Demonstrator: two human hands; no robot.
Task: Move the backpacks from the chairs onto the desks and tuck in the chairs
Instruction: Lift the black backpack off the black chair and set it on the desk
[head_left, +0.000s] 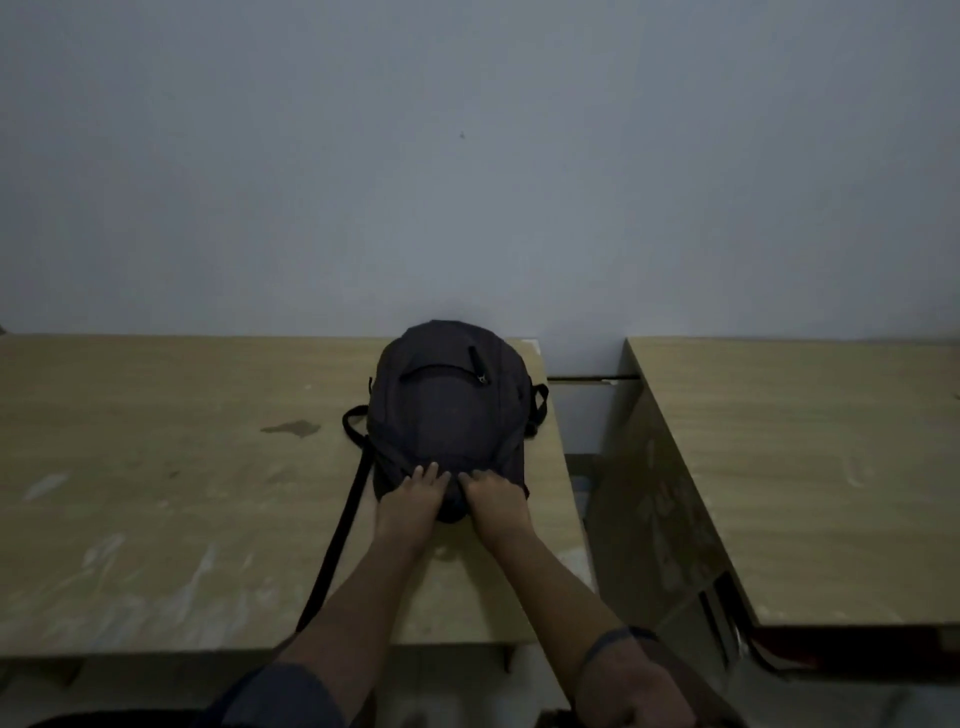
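A dark grey backpack (449, 410) lies flat on the right part of the left wooden desk (156, 493), its top against the wall. My left hand (410, 496) and my right hand (493, 496) sit side by side on its near end. The left fingers lie over the fabric and the right fingers curl into it. One long black strap (337, 540) trails from the bag across the desk to the front edge. No chair is clearly in view.
A second wooden desk (805, 467) stands to the right, separated by a narrow gap (582, 467). A plain pale wall (467, 182) rises directly behind both desks. A stain (291, 428) marks the left desk. A dark shape (78, 719) shows at the bottom edge.
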